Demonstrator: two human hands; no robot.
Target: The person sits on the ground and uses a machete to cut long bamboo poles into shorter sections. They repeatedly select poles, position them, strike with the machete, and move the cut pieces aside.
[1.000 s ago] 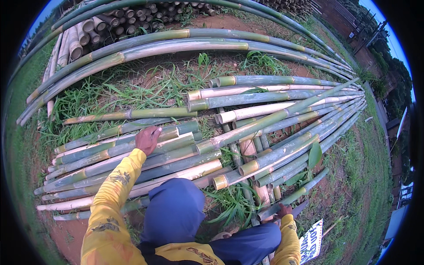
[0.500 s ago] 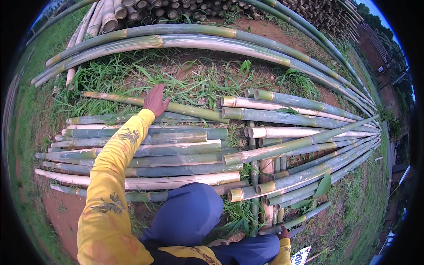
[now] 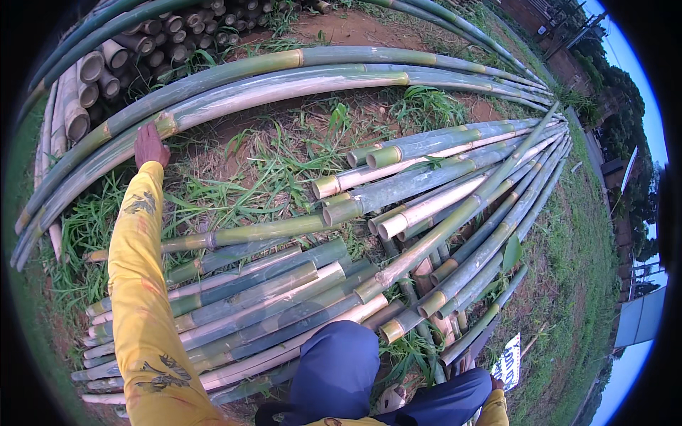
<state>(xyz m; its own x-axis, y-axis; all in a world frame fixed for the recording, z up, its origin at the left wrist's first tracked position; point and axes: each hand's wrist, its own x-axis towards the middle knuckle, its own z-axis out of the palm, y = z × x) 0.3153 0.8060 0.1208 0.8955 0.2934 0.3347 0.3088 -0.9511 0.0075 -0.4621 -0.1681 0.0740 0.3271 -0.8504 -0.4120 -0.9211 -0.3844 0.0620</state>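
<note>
My left hand (image 3: pixel 150 145) lies across the nearer of two long bamboo poles (image 3: pixel 270 93) at the far left. Its fingers reach over the pole to the far edge, close to a pale joint ring, and the thumb is at the near side. Low on the right, behind my knee, part of my right hand (image 3: pixel 496 382) shows; its fingers are mostly hidden. Between that hand and a short green bamboo piece (image 3: pixel 490 312) is a dark flat blade (image 3: pixel 483 344). A thinner yellow-green pole (image 3: pixel 266 230) runs beneath my left forearm.
Cut bamboo lengths (image 3: pixel 263 312) lie side by side in front of me. Another bundle (image 3: pixel 455 186) fans out to the right, over crosswise supports (image 3: pixel 423 277). Stacked bamboo (image 3: pixel 114 57) stands at the far left. A white printed sign (image 3: pixel 509 358) is beside my right hand.
My left hand has moved away and to the left, from the thin yellow-green pole to the long far one. The whole view has turned, and my right hand sits farther from the short piece.
</note>
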